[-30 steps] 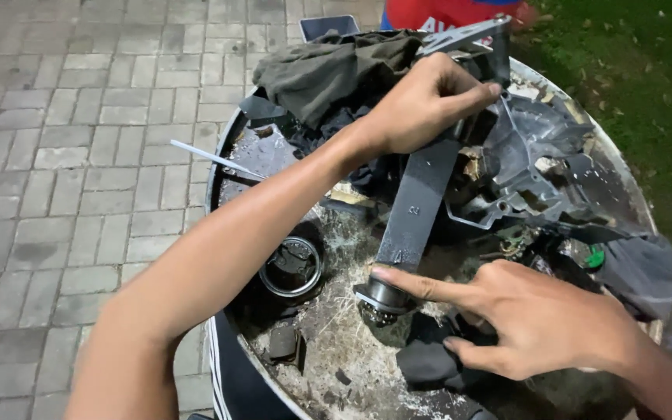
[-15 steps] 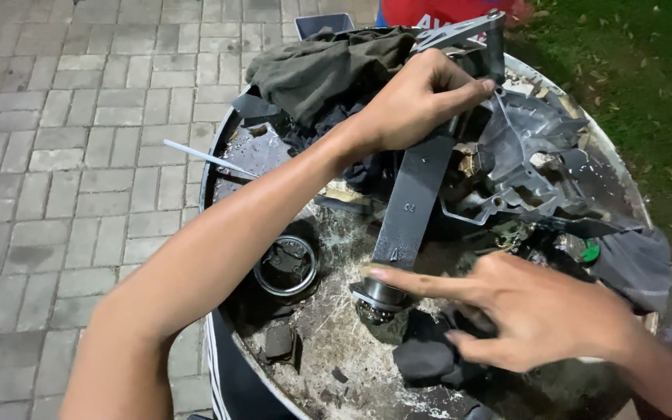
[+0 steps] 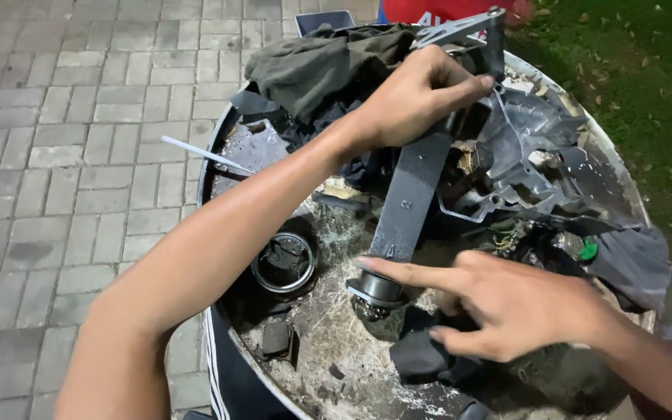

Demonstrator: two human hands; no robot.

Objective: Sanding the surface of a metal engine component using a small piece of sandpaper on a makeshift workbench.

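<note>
Round, grimy drum top (image 3: 328, 342) as work surface, standing on grey paving bricks (image 3: 64, 155). Lying directly on it: long dark metal arm (image 3: 410, 194) with a cylindrical bearing end (image 3: 375, 292), a metal ring (image 3: 283, 263) near the left rim, a grey cast housing (image 3: 530, 167) at the right, olive cloth (image 3: 320, 66) at the far edge, dark rag (image 3: 421, 354) near the front, small black block (image 3: 275, 338), thin white rod (image 3: 204, 155) overhanging the left rim.

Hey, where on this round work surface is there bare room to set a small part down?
Barest patch: the speckled near part of the drum top, between the metal ring, the small dark block and the right hand. The far half is crowded: grey cloth, cast housing, dark arm under the left hand.
</note>
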